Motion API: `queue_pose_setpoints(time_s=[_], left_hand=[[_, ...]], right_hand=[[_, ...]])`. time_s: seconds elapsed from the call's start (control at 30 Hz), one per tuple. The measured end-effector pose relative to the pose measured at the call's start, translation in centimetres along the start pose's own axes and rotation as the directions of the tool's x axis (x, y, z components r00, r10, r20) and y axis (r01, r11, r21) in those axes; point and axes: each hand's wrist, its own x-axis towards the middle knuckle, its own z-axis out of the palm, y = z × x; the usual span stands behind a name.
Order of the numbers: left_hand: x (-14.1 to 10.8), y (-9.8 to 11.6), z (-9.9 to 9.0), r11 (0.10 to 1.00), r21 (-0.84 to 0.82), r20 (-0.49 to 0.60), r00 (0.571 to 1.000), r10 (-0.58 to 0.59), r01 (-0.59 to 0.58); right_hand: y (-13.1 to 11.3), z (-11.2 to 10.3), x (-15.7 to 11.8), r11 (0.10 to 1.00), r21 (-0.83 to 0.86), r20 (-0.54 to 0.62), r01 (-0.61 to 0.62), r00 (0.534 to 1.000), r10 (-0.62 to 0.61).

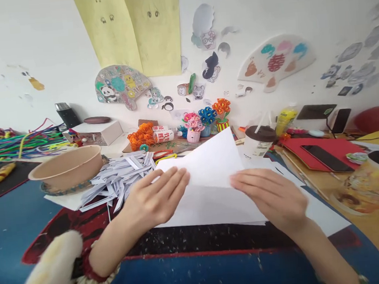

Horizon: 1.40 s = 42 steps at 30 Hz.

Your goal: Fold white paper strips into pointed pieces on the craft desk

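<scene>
A white sheet of paper (pixel 211 160) is held up between my two hands, its pointed corner tilted up toward the wall. My left hand (pixel 161 195) grips the sheet's left side, fingers together and thumb hidden behind them. On the right side, my right hand (pixel 270 194) pinches the lower edge with straight fingers; its thumb is out of sight. Beneath the held sheet, more white paper (pixel 208 209) lies on a dark mat with a red border (pixel 198 240). To the left of my left hand sits a pile of folded white paper strips (pixel 118 177).
A beige basin (pixel 67 163) stands left of the strips. Behind the paper are beaded flower pots (pixel 193 128), orange flowers (pixel 142 137) and a lidded cup with a straw (pixel 259 140). At right lie a phone (pixel 326 157) on red paper and a patterned container (pixel 375 179).
</scene>
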Motion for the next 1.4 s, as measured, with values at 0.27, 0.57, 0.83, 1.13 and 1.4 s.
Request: queue_pose_setpoints(time_s=[0.27, 0.57, 0.83, 1.13, 1.4], left_hand=[[-5.6, 3.0, 4.0, 0.992, -0.016, 0.337, 0.933, 0.126, -0.128], [-5.7, 2.7, 2.0, 0.962, -0.223, 0.507, 0.862, -0.025, 0.159], [-7.1, 2.2, 0.9, 0.869, -0.318, 0.590, 0.797, -0.131, 0.379], [-4.8, 3.5, 2.1, 0.901, -0.214, 0.552, 0.808, -0.207, 0.377], [-3.6, 4.0, 3.7, 0.882, -0.245, 0.541, 0.812, -0.220, 0.402]], right_hand=[[0.5, 0.9, -6.7, 0.992, -0.109, 0.445, -0.064, 0.889, 0.106], [-3.3, 1.5, -6.5, 0.895, -0.446, 0.551, -0.029, 0.779, 0.300], [-6.0, 2.7, -5.7, 0.806, -0.527, 0.456, -0.268, 0.711, 0.535], [-7.8, 6.8, -2.2, 0.847, -0.108, 0.666, -0.521, 0.594, 0.451], [-5.7, 4.9, -2.4, 0.743, -0.034, 0.653, -0.668, 0.548, 0.522]])
